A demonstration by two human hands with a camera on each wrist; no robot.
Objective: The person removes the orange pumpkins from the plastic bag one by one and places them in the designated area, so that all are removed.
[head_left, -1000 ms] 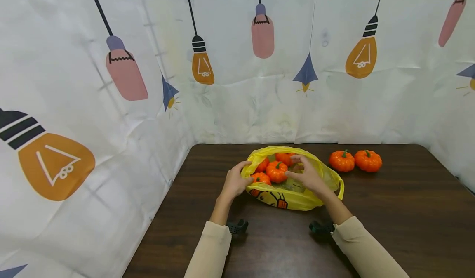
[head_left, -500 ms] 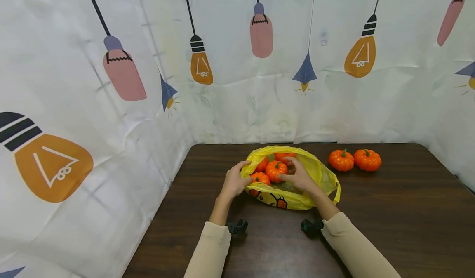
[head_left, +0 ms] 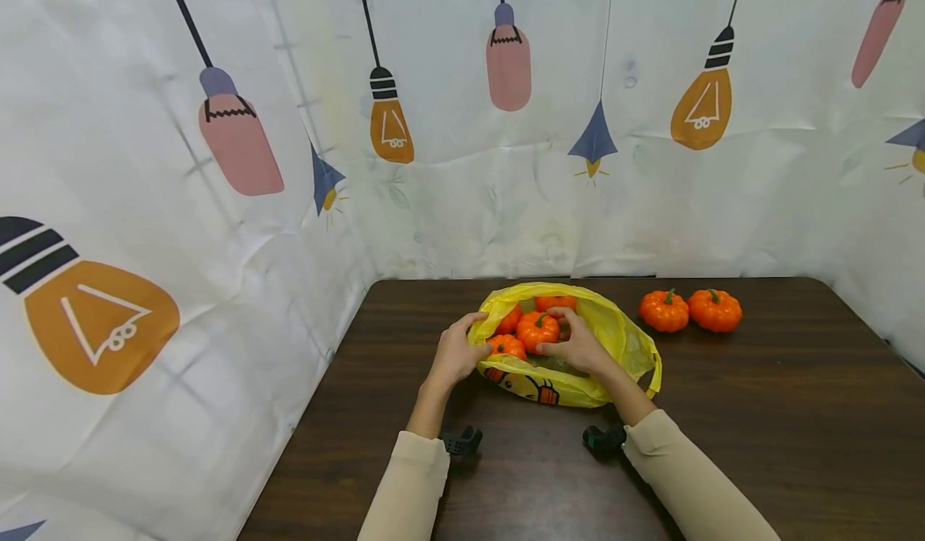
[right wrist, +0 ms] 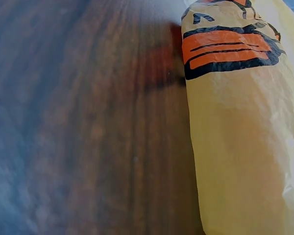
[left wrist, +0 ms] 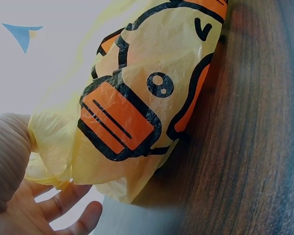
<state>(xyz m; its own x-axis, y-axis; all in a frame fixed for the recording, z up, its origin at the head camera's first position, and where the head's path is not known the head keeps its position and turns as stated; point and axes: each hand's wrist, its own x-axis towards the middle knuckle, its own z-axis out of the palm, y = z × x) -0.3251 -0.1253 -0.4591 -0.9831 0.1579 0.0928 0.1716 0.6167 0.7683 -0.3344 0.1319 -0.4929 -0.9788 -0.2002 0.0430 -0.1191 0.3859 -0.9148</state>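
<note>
A yellow plastic bag (head_left: 600, 392) with a printed duck face lies with its mouth spread on the dark table. Several small orange pumpkins sit inside it, one (head_left: 508, 346) at the front left. My left hand (head_left: 458, 351) pinches the bag's left rim; in the left wrist view the thumb (left wrist: 7, 156) is on one side of the plastic and the fingers on the other. Inside the mouth, my right hand (head_left: 582, 343) holds the middle pumpkin (head_left: 536, 331) from its right side, fingers above and thumb below. The right wrist view shows only the bag's outside (right wrist: 240, 142), with that hand hidden.
Two more orange pumpkins, one (head_left: 664, 311) beside the other (head_left: 715, 311), stand on the table (head_left: 780, 412) to the right of the bag. A white cloth wall (head_left: 462, 220) with printed lamps rises behind and at the left.
My right hand has moved left and inward, from spread fingers apart from the middle pumpkin to fingers and thumb around its right side. The left hand stays on the bag's rim.
</note>
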